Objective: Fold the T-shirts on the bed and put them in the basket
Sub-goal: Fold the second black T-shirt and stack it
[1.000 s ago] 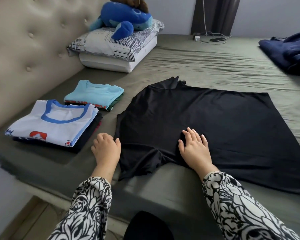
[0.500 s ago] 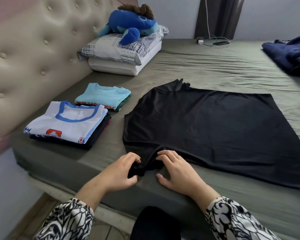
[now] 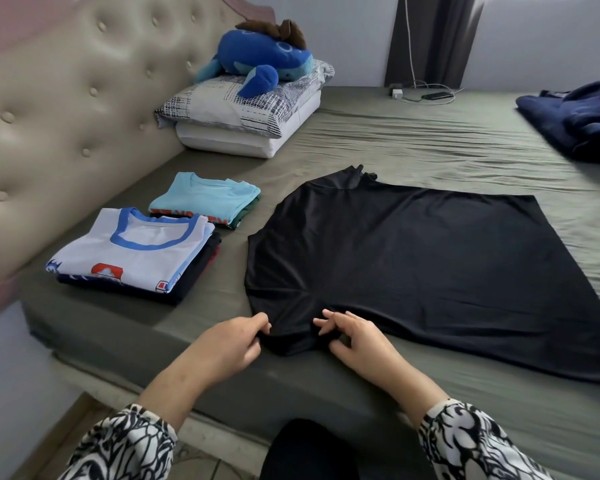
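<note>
Head view looks down on a black, smooth-fabric T-shirt (image 3: 430,271) spread flat on the olive-green bed sheet (image 3: 430,143), its collar end toward the headboard side and its hem stretching off to the right. The near sleeve lies bunched at the front edge of the mattress. The left hand (image 3: 226,348) pinches the left side of that sleeve between thumb and curled fingers. The right hand (image 3: 355,339) sits just to the right on the same sleeve, fingertips (image 3: 323,322) bent down onto the cloth with the thumb tucked under a fold, so it too grips the fabric. Both wrists come out of black-and-white patterned sleeves (image 3: 125,445).

Left of the black shirt, apart from it, sits a folded stack topped by a white T-shirt with blue neck trim and a red print (image 3: 132,251), with dark garments beneath. Just behind that lies a second folded stack topped by a light blue T-shirt (image 3: 205,197). Both stacks are near the beige tufted headboard (image 3: 66,109). Further back, two stacked pillows (image 3: 243,123), the upper one with a black-and-white grid print, carry a blue plush toy (image 3: 264,60). At the far edge, a white charger and cable (image 3: 420,95) rest below a dark curtain (image 3: 433,36). A crumpled navy blanket (image 3: 582,119) occupies the right rear corner.
</note>
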